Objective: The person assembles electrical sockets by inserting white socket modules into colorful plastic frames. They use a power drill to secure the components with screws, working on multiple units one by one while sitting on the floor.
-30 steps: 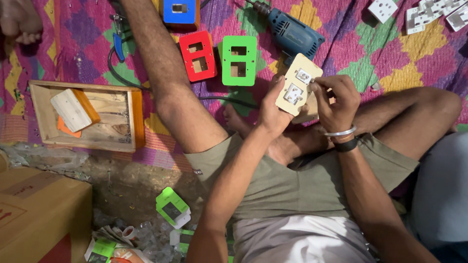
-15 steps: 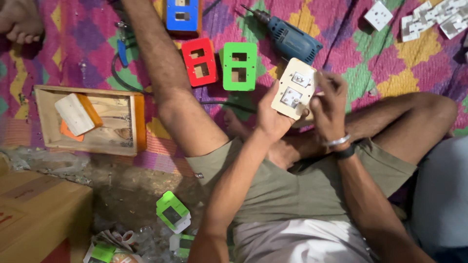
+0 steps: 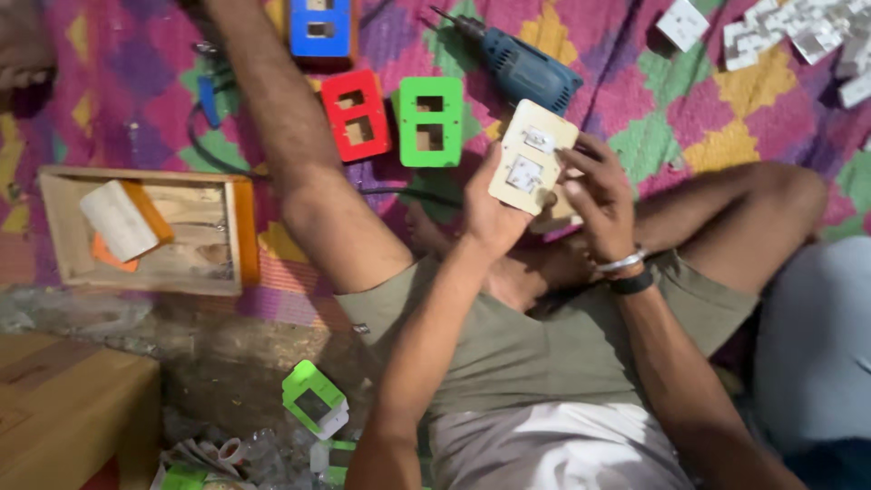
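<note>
Cream switch plate [image 3: 531, 165] held up over the lap, tilted, two white modules set in its face. Left hand [image 3: 494, 213] gripping plate from lower left edge, fingers wrapped behind it, thumb at the edge. Right hand [image 3: 594, 195] at the plate's right side, fingers [image 3: 573, 161] curled and pinching the plate's edge near the upper module. Bangle and dark band on right wrist. Blue power drill [image 3: 522, 63] on the patterned mat [image 3: 726, 136], just beyond the plate. Green frame [image 3: 429, 121], red frame [image 3: 357, 114] and blue frame [image 3: 319, 27] lying flat on mat, left of drill. Wooden tray [image 3: 150, 231] far left, holding a pale block. White switch parts [image 3: 798, 41] heaped top right.
</note>
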